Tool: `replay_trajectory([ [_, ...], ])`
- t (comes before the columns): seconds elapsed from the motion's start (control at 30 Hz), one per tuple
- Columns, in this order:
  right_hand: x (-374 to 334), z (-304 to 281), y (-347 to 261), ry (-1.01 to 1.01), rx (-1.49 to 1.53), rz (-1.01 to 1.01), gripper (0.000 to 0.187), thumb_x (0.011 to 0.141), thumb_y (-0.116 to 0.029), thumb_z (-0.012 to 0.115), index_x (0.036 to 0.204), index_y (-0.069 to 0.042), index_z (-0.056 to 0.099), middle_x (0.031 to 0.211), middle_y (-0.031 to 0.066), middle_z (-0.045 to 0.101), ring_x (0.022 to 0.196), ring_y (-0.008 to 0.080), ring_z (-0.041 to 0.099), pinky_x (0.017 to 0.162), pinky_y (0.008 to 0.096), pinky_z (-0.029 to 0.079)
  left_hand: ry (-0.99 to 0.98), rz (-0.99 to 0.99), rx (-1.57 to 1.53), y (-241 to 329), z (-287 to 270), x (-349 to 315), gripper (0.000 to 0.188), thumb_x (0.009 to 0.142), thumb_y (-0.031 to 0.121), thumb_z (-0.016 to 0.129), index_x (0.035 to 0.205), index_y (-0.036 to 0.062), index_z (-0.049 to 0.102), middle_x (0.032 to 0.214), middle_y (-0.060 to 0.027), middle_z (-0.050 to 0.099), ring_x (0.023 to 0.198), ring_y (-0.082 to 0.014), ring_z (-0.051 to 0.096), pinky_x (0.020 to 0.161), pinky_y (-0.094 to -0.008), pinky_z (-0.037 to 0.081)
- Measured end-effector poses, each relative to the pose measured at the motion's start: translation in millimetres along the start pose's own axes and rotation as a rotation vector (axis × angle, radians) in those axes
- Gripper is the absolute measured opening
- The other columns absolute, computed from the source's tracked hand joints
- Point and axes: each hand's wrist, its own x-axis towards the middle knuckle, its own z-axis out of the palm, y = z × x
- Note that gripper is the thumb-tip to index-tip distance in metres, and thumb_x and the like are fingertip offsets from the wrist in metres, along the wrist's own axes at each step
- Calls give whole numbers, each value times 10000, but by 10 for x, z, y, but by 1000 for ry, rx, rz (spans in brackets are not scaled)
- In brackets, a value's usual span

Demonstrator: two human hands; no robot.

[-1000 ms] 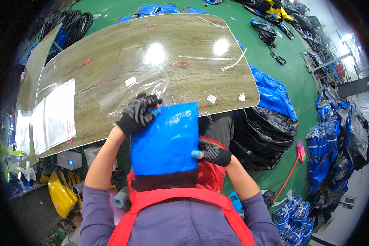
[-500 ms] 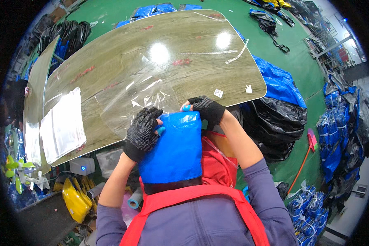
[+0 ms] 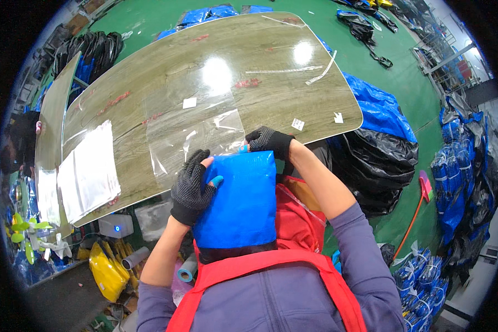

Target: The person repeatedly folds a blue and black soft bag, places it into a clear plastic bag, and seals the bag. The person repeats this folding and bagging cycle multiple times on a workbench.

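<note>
A folded blue tarp (image 3: pixel 235 205) stands against my front, its top edge just at the near side of the table. My left hand (image 3: pixel 192 188), in a black dotted glove with bare fingertips, grips the tarp's upper left edge, its blue-wrapped thumb on the face of the tarp. Flat on the table beyond lies a clear plastic bag (image 3: pixel 177 130) with a small white label (image 3: pixel 189 103). At the bag's near right corner my right hand (image 3: pixel 268 143), gloved alike, has its fingers curled in and pinches the film just above the tarp's top edge.
The wood-patterned table (image 3: pixel 282 50) has a stack of white sheets (image 3: pixel 88 171) at left and paper scraps. A large black-and-blue bundle (image 3: pixel 371 160) sits right of it. An orange-handled broom (image 3: pixel 412 227) and tied blue bundles (image 3: pixel 420 285) are farther right. Yellow packs (image 3: pixel 105 271) lie lower left.
The clear bag has gone from crumpled to spread flatter, and its white label now shows. My right hand has shifted slightly left; my left thumb sits a little lower on the tarp.
</note>
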Motion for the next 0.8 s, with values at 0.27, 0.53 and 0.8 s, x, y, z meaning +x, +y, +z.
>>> replay_trajectory([
  [0.27, -657, 13, -47, 260, 355, 55, 274, 893, -309, 615, 933, -41, 652, 857, 41, 644, 768, 116, 572, 674, 257, 462, 31, -56, 188, -104, 40, -68, 459, 802, 258, 682, 1187, 47, 548, 1221, -198, 574, 1213, -397, 471, 1063, -493, 313],
  [0.53, -942, 324, -58, 202, 296, 177, 278, 877, -322, 672, 851, -46, 650, 761, -9, 597, 720, 66, 533, 649, 226, 448, 24, -243, 32, -122, 128, -97, 553, 795, 305, 699, 1216, 0, 508, 1114, -221, 580, 1081, -373, 545, 934, -422, 431],
  [0.8, -1066, 929, 180, 878, -584, -223, 269, 937, -245, 558, 854, 5, 615, 721, 164, 630, 639, 316, 614, 610, 384, 492, 23, -669, -139, -524, 137, -37, 520, 867, 308, 658, 1276, 42, 479, 960, -146, 623, 863, -208, 602, 768, -338, 488],
])
